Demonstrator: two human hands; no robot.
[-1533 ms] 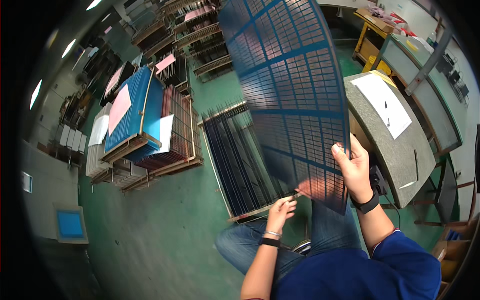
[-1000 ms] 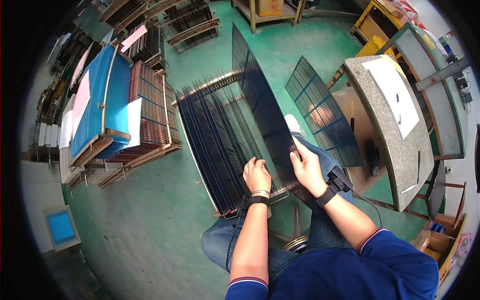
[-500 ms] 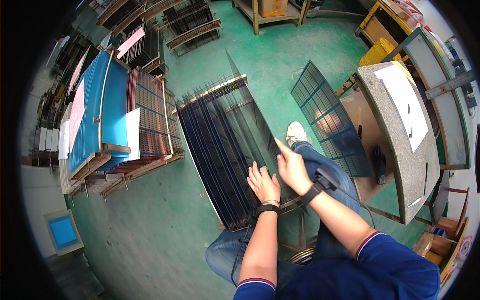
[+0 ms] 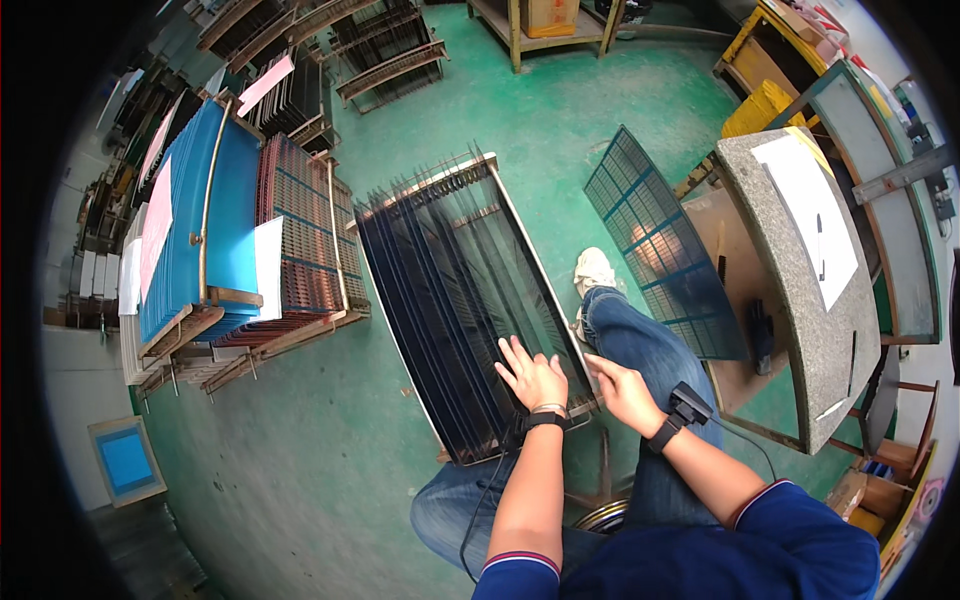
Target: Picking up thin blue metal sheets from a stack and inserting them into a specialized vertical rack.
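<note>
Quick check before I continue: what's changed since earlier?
The right hand let go of the dark grid panel, which went down leftward, apparently into the rack; I can't single it out there now. That hand sits at the rack's right side, the left hand spread over its near end. Another grid panel still leans by the table.

A metal-framed rack [image 4: 484, 161] carries dark panels [image 4: 425, 325] standing on edge, side by side, mostly toward its left.

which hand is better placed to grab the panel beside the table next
Probably the right hand: it sits at the right edge of the rack, nearer the panel. The left hand is spread over the rack, farther away.
</note>
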